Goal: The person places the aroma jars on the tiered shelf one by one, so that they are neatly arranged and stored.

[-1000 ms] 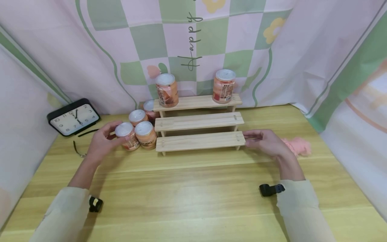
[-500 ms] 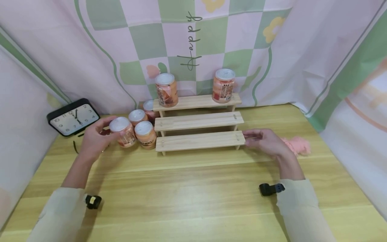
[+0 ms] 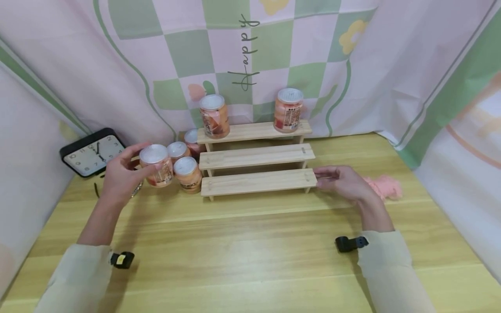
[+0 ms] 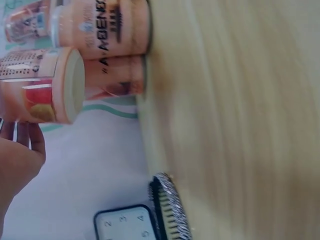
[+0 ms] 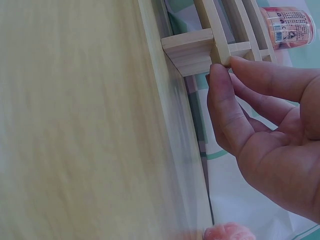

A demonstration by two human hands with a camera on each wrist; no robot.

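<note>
My left hand [image 3: 119, 178] grips a peach-coloured can [image 3: 161, 172] with a silver lid, its thumb at the front. In the left wrist view the can's pale base shows, raised off the tabletop. Beside it stand several similar cans, among them a front can [image 3: 189, 179] and one behind it [image 3: 178, 150]. At the right end of a three-tier wooden shelf [image 3: 258, 182], my right hand [image 3: 342, 182] pinches the lowest board's end [image 5: 220, 52] between thumb and forefinger. Two cans stand on the top tier, a left can [image 3: 215, 121] and a right can [image 3: 288, 115].
A black-framed clock [image 3: 95, 152] leans at the far left. In front of it lies a comb-like thing with a glittery edge [image 4: 172, 205], partly hidden in the head view. A pink fluffy item [image 3: 385, 188] lies right of my right hand. A patterned curtain [image 3: 270, 48] hangs behind the shelf.
My left hand has lifted the can off the table, up and slightly left, away from the front can beside it. My right hand stays at the shelf's end.
</note>
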